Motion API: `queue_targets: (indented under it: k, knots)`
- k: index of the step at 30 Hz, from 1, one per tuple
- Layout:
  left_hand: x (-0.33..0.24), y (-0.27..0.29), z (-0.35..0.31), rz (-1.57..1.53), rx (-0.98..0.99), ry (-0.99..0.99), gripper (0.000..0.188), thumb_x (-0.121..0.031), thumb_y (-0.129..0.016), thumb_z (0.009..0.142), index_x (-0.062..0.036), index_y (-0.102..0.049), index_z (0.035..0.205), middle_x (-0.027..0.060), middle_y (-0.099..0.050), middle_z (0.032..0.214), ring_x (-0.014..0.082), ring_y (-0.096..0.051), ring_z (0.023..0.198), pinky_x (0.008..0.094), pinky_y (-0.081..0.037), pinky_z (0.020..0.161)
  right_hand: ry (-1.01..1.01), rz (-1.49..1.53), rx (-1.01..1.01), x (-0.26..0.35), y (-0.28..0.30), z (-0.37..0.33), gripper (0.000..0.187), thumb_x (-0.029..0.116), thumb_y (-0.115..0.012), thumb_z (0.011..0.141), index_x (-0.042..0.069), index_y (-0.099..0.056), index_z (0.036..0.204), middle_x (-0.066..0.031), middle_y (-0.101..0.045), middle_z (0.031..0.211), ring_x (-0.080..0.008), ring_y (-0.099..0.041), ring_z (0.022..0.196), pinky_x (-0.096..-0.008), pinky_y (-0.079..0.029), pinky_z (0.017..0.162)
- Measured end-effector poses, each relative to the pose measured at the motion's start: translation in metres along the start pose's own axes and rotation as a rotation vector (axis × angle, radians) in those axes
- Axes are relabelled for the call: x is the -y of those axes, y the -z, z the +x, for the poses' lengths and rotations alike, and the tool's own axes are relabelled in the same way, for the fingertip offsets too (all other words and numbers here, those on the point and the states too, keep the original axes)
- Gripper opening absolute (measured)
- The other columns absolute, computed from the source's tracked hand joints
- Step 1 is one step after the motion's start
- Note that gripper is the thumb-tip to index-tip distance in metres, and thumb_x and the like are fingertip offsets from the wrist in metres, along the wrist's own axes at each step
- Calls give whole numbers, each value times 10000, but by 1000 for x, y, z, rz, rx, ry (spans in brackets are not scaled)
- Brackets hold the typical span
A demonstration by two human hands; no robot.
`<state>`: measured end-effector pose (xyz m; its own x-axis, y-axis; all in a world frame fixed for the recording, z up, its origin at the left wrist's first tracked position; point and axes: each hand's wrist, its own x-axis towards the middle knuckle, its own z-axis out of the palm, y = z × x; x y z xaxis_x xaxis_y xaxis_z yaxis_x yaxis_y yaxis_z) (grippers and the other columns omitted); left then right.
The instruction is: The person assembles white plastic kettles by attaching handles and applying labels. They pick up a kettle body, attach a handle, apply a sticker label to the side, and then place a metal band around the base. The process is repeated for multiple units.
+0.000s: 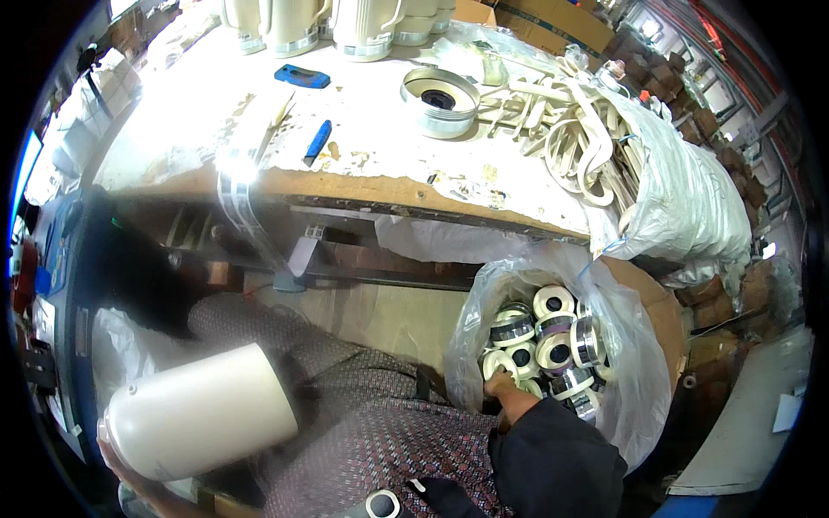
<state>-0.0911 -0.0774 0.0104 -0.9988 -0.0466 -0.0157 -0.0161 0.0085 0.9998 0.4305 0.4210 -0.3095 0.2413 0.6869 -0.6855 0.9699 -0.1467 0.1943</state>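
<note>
My left hand is at the lower left, closed around the narrower end of a large cream cylindrical jug body. The body lies tilted over my lap, its wide end facing right, and hides most of the fingers. My right hand reaches into a clear plastic bag with its fingers closed on the edge of a round cream ring part. Around it in the bag lie several similar round parts, cream with shiny metal bands and dark centres.
On the worn workbench lie a blue utility knife, a blue tool and a round metal-banded part. Cream jugs stand at the back. A white sack spills cream handles at the right.
</note>
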Motion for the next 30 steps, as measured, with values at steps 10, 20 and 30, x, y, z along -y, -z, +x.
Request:
queue_targets:
  k: [10,20,30]
  knots:
    - [80,92,31,-3,50,-83,650,-524,-415,978,-32,-456,1402,160,-516,1379,291,-556,1192,430,-451,995,491,147,356,66,160,43,145,154,-712,725,13,-677,719,-78,-635,609,-186,-566,485,-386,-443,443]
    - [107,76,-37,-430,-184,73,446,-343,-454,1008,-6,-519,1293,129,-615,1171,231,-618,1012,351,-517,862,314,-333,130,-9,40,35,321,273,-768,695,24,-658,864,-105,-628,813,-214,-570,673,-398,-438,580]
    - [95,53,-44,-293,-280,-54,404,-330,-494,1013,-5,-590,1233,99,-649,1120,181,-622,987,310,-516,845,415,-267,59,-24,32,35,548,402,-793,663,32,-637,1036,-116,-618,1011,-233,-573,878,-396,-443,751]
